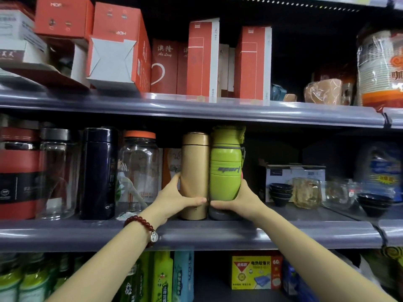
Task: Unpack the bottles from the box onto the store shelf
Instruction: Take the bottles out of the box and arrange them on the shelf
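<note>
A gold metal bottle (194,166) and a green sport bottle (226,171) stand upright side by side on the middle shelf (305,234), touching each other. My left hand (174,198) wraps around the lower part of the gold bottle. Around the lower part of the green bottle is my right hand (242,199), thumb across its front. Both bottle bases rest on the shelf board. The box is out of view.
Left of the gold bottle stand a clear jar with an orange lid (139,171), a dark blue flask (98,173) and a glass bottle (57,173). Right of the green bottle is a gap, then dark bowls (280,194) and glassware (307,192). Red cartons fill the shelf above.
</note>
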Motion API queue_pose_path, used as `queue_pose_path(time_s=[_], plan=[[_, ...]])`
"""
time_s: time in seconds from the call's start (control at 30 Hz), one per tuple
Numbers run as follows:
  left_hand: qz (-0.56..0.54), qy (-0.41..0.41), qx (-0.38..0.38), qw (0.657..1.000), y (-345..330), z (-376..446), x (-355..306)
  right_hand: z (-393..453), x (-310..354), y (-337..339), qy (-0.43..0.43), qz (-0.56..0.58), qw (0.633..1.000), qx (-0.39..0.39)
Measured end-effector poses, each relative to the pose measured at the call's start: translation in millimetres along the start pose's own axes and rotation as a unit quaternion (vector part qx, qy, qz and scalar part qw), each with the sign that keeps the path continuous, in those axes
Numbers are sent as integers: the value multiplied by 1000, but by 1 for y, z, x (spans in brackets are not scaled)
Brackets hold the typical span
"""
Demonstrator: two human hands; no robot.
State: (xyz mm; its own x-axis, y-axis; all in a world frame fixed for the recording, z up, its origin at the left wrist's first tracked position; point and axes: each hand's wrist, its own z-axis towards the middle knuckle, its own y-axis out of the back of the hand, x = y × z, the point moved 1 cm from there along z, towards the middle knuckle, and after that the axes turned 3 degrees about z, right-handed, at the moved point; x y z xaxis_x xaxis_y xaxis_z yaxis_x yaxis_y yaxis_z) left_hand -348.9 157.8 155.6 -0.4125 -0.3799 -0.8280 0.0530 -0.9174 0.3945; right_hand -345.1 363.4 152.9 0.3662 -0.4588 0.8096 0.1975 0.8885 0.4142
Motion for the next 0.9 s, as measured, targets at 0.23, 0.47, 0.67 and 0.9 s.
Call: queue_pose_path(time_s=[0.23, 0.47, 0.67, 0.9], plan=[[-40, 20, 39, 998, 3, 1, -1, 2, -1, 4, -1, 71, 997, 15], [-16, 19, 38, 999, 3, -3, -5, -7, 5, 16, -5, 50, 999, 20], [-4, 10, 65, 998, 5, -10, -6, -16, 0, 21, -7, 57, 998, 24], [71, 13, 73, 995, 9, -17, -8, -17, 2, 18, -1, 93, 994, 48]])
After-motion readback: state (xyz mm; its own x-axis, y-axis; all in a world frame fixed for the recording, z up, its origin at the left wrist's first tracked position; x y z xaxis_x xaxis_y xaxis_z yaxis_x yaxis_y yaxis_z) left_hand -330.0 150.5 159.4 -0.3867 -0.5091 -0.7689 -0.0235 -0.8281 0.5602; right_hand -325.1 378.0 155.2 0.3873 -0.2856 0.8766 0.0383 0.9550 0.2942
